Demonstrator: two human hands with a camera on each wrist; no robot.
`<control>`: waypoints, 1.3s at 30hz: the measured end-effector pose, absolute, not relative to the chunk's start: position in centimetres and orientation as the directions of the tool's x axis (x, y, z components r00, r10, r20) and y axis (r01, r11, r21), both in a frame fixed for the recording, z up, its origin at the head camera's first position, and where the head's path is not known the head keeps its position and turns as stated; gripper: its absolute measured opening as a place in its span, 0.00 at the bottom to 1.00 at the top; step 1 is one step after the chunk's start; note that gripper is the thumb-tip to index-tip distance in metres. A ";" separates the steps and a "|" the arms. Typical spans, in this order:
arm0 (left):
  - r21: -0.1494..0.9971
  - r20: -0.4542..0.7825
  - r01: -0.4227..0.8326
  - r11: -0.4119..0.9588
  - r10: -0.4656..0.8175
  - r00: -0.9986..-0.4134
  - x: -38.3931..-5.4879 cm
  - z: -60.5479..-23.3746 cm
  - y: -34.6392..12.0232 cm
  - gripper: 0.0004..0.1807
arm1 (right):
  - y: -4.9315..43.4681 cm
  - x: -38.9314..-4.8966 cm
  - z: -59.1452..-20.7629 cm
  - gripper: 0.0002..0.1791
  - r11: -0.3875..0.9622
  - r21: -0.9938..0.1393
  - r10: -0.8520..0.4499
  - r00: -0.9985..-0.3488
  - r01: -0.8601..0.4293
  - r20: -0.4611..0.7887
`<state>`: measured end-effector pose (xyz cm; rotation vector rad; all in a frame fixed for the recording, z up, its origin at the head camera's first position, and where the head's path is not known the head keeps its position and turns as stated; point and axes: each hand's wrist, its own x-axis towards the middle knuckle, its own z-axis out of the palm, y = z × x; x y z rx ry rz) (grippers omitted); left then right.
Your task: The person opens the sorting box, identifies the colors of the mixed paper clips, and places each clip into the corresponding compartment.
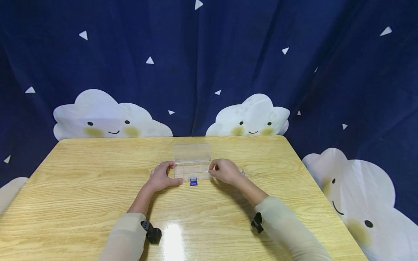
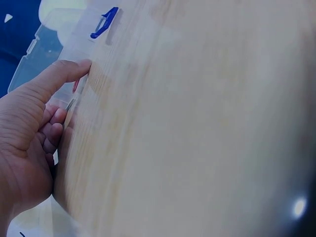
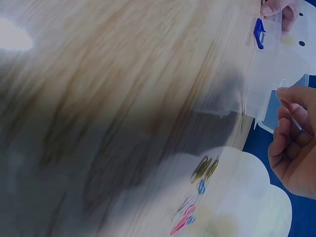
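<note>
A clear plastic compartment box [image 1: 191, 169] lies on the table with its lid [image 1: 192, 152] raised at the back. Its blue latch [image 1: 193, 181] hangs at the front. My left hand [image 1: 160, 177] grips the box's left end, thumb along the front edge and fingers at the side. Through the clear wall, a red paper clip [image 2: 75, 85] shows near that thumb. Over the right-hand compartment, my right hand [image 1: 224, 171] pinches a whitish paper clip [image 3: 282, 85] between thumb and index finger.
To the right of the box, loose paper clips lie on the wooden table [image 1: 98, 188]: gold ones [image 3: 200, 169], a blue one [image 3: 201, 186], a pink one [image 3: 184, 220] and a whitish one. A dark blue curtain [image 1: 183, 54] with clouds hangs behind the table.
</note>
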<state>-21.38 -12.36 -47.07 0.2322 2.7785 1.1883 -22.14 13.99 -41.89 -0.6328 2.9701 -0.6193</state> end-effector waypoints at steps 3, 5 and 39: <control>0.724 -0.041 0.099 0.683 0.186 -0.982 -21.3 -47.1 -12.3 0.41 | 13.4 -22.2 -41.8 0.04 0.823 -0.404 -0.414 -0.909 -0.398 0.051; 0.725 -0.041 0.099 0.682 0.186 -0.982 -21.3 -47.1 -12.3 0.42 | 13.1 -22.2 -41.8 0.04 0.817 -0.411 -0.421 -0.905 -0.405 0.055; 0.725 -0.042 0.102 0.682 0.191 -0.981 -21.4 -47.1 -12.4 0.41 | 8.3 -22.6 -42.3 0.05 0.805 -0.398 -0.473 -0.881 -0.440 0.017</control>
